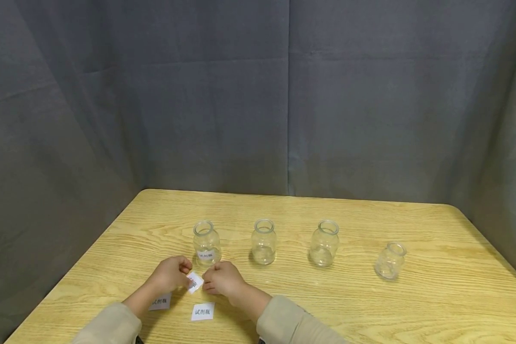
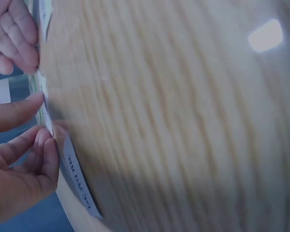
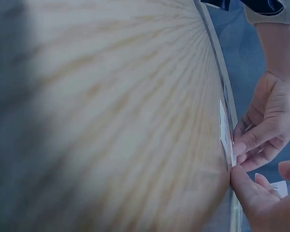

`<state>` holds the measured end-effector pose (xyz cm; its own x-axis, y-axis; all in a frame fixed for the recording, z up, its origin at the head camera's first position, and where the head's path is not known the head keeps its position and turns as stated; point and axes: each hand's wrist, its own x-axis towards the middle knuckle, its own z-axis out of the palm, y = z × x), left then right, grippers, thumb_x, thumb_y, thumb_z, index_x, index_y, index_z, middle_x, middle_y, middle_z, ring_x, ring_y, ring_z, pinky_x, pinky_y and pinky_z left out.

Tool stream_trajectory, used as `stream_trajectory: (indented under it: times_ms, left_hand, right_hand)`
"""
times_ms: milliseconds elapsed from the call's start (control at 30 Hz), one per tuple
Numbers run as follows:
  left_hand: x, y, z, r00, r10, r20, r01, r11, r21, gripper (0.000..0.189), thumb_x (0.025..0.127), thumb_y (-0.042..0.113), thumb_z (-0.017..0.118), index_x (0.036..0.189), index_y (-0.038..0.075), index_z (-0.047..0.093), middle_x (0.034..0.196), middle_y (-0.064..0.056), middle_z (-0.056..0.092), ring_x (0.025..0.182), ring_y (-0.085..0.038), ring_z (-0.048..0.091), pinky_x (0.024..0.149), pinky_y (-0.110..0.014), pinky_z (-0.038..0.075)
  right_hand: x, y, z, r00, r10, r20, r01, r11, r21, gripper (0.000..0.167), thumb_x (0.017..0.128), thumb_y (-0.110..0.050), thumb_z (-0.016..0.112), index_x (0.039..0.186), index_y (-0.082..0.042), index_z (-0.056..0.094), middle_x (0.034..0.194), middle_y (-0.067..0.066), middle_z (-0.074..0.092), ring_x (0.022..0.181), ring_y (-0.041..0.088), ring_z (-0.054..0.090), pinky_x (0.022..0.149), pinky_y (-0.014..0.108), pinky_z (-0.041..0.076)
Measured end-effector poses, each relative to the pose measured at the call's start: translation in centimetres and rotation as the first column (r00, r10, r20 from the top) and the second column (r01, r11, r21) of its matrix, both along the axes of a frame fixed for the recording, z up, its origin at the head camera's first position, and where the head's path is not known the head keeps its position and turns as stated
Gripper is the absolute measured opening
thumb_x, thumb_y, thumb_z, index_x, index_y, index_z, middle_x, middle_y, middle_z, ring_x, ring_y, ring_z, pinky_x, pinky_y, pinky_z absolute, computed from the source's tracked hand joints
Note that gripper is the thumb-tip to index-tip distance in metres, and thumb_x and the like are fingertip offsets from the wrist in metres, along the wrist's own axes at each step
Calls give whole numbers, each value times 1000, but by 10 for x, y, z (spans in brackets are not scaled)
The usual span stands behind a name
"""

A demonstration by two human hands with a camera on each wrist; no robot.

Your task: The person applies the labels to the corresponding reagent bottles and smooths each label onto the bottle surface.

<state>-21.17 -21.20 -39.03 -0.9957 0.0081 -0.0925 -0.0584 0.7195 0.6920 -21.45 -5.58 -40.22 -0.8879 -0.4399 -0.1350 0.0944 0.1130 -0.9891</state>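
Observation:
A small white label with printed characters [image 1: 195, 282] is held above the table between my hands. My left hand [image 1: 170, 274] pinches its left side between thumb and fingers, seen closely in the left wrist view. At the label's other end is my right hand [image 1: 227, 282]; its fingertips are at the edge, and in the right wrist view its digits stand apart. Just behind the hands stands a clear glass jar [image 1: 207, 241] with a similar label on its front. Two more printed labels lie nearby: one [image 1: 203, 312] in front of the hands, another [image 1: 160, 302] partly behind the left forearm.
Two upright glass jars without labels, one [image 1: 264, 242] near the middle and one [image 1: 324, 243] farther right, stand in a row with the labelled jar. A smaller glass jar [image 1: 390, 261] is at the right. Grey curtains [image 1: 223, 119] surround the wooden table [image 1: 348, 306].

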Motion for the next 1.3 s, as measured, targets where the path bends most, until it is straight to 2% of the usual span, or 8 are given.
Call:
stream_trajectory:
  times_ms: [233, 433, 633, 800, 1067, 1300]
  left_hand:
    - [-1, 5, -2, 1000, 3, 13, -4, 999, 31, 32, 58, -11, 70, 86, -5, 54, 74, -8, 45, 66, -17, 42, 53, -24, 39]
    - [-3, 3, -5, 999, 6, 32, -8, 999, 34, 33, 58, -10, 71, 85, -3, 54, 73, -8, 47, 67, -18, 43, 53, -25, 40]
    - [-2, -1, -9, 998, -20, 55, 14, 994, 104, 18, 67, -10, 64, 81, -2, 54, 70, -7, 48, 63, -17, 44, 53, -26, 40]
    - [0, -1, -7, 997, -46, 57, 36, 986, 165, 4, 76, -5, 57, 76, -3, 54, 68, -5, 50, 61, -16, 46, 54, -27, 41]
    - [-3, 1, -3, 997, -15, 75, 2, 985, 170, 5, 78, 1, 58, 79, -2, 55, 71, -4, 51, 64, -16, 47, 57, -28, 42]
    - [0, 4, 0, 994, -38, 99, 17, 979, 205, 5, 80, 6, 57, 82, 2, 56, 73, -5, 50, 69, -17, 47, 63, -31, 42]
  right_hand:
    - [0, -3, -1, 1000, -11, -10, 11, 1000, 21, 8, 80, -3, 50, 81, 5, 53, 80, 11, 56, 70, 19, 58, 65, 29, 50]
    - [0, -3, -2, 1000, -17, -12, 18, 999, 31, 8, 80, -3, 51, 82, 5, 53, 79, 10, 56, 70, 19, 57, 64, 28, 50]
    - [1, -1, -1, 1000, -9, -15, 9, 999, 38, 8, 78, -2, 51, 82, 4, 53, 77, 10, 56, 69, 19, 58, 64, 28, 50]
    - [-1, -1, -3, 999, -32, -30, 33, 998, 61, 9, 77, 1, 50, 81, 7, 56, 73, 8, 55, 65, 17, 57, 60, 27, 50]
    - [-5, 4, -2, 998, -30, -60, 35, 996, 83, 12, 78, 1, 50, 84, 6, 59, 72, 6, 56, 62, 16, 55, 55, 26, 48]
    - [-6, 11, -2, 993, -22, -113, 35, 993, 111, 11, 79, -1, 54, 87, 3, 60, 75, 4, 55, 62, 17, 53, 54, 27, 47]
